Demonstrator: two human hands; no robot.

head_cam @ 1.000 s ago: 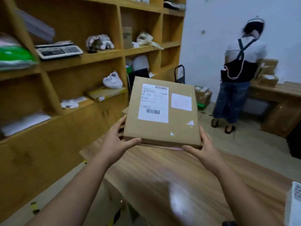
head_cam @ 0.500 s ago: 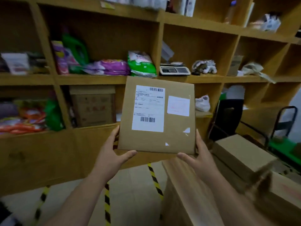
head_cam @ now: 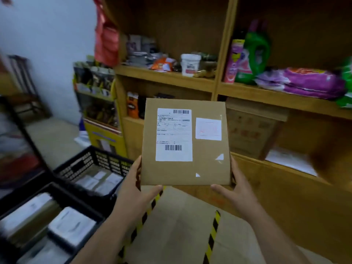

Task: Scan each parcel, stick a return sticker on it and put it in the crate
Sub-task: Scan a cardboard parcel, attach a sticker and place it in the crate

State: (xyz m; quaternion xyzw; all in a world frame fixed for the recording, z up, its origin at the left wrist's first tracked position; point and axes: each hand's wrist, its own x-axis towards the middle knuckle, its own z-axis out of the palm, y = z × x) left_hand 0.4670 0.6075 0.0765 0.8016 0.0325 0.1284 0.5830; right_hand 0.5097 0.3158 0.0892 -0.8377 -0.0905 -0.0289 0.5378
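Observation:
I hold a flat brown cardboard parcel [head_cam: 207,168] up in front of me with both hands. It carries a white shipping label [head_cam: 173,134] with two barcodes and a smaller white sticker [head_cam: 208,129] with faint red print to its right. My left hand [head_cam: 136,189] grips its lower left corner, thumb on the front face. My right hand [head_cam: 235,191] grips its lower right corner the same way. A black plastic crate [head_cam: 91,159] with several parcels inside stands on the floor to the lower left. A second black crate [head_cam: 57,199] with parcels sits nearer me.
Wooden shelving [head_cam: 266,92] fills the right and back, loaded with bottles, bags and a cardboard box [head_cam: 251,130]. A yellow display rack [head_cam: 99,103] stands beside the white wall. Yellow-black tape [head_cam: 211,239] marks the floor below my arms.
My view has swung left from the table and the other person, past the shelves, to the crates on the floor. The parcel stays held in both hands the same way.

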